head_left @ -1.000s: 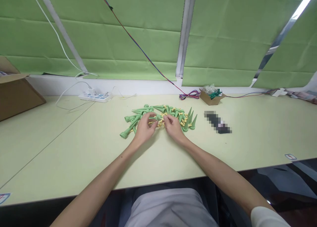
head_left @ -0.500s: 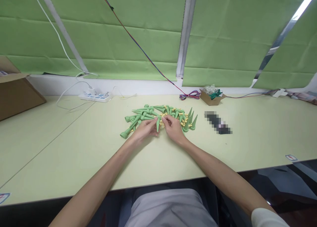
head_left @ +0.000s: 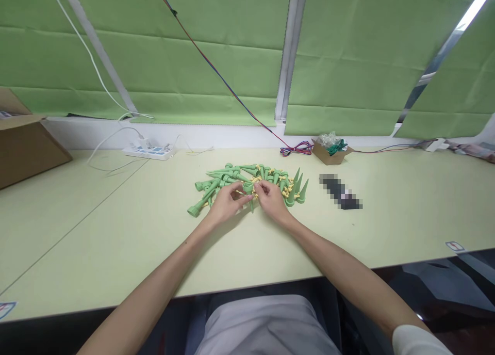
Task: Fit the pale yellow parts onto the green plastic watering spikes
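My left hand is closed around a green plastic plant watering spike, thumb on the near side. The spike stands nearly upright, its round open socket facing up and its tip pointing down. My right hand is pinched just right of the socket; whatever its fingertips hold is hidden. Behind both hands lies a heap of similar green spikes, with small yellow valve-like pieces mixed in on the right. Several green spikes stand point-up at the heap's right end.
A pixelated dark object lies to the right on the table. Farther back are a small cardboard box holding plastic wrap, a coiled red-blue cable and a white power strip. A large carton stands at left.
The spike in my left hand has turned from socket hidden to socket facing up, and my left fingers have shifted around it. My right hand stays almost where it was, still pinched.
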The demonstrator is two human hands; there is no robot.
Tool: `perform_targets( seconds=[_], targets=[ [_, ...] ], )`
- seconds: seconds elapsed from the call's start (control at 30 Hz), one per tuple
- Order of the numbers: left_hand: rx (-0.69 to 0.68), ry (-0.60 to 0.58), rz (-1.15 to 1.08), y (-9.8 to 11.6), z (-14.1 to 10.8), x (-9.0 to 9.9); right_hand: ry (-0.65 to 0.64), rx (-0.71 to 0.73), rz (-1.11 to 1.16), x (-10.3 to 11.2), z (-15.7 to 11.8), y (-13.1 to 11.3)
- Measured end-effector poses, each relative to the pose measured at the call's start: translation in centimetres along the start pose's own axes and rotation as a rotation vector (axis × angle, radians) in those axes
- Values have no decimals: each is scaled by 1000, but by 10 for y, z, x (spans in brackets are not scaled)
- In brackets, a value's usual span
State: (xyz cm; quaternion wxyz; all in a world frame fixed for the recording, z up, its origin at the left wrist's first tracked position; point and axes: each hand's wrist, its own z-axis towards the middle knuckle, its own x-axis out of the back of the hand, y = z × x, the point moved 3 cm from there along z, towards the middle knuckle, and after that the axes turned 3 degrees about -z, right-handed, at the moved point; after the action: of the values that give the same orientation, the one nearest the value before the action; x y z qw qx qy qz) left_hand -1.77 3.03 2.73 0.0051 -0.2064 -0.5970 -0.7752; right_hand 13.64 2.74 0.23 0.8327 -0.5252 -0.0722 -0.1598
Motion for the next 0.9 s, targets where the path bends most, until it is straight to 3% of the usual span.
perform_targets(
  seconds=[0.2, 0.43, 0.73, 0.9],
  targets=[
    [-115, 106, 98, 0, 0, 0, -3, -9, 5, 0, 1, 1],
    [-157, 132, 142, -2, 1, -1, -4, -2, -15, -1, 1, 1],
    [-65, 85, 125, -10, 2, -2, 47, 30, -23, 0, -4, -5],
    [168, 74, -147, -11, 3, -1, 68, 56, -8, 2, -5, -10]
  ],
)
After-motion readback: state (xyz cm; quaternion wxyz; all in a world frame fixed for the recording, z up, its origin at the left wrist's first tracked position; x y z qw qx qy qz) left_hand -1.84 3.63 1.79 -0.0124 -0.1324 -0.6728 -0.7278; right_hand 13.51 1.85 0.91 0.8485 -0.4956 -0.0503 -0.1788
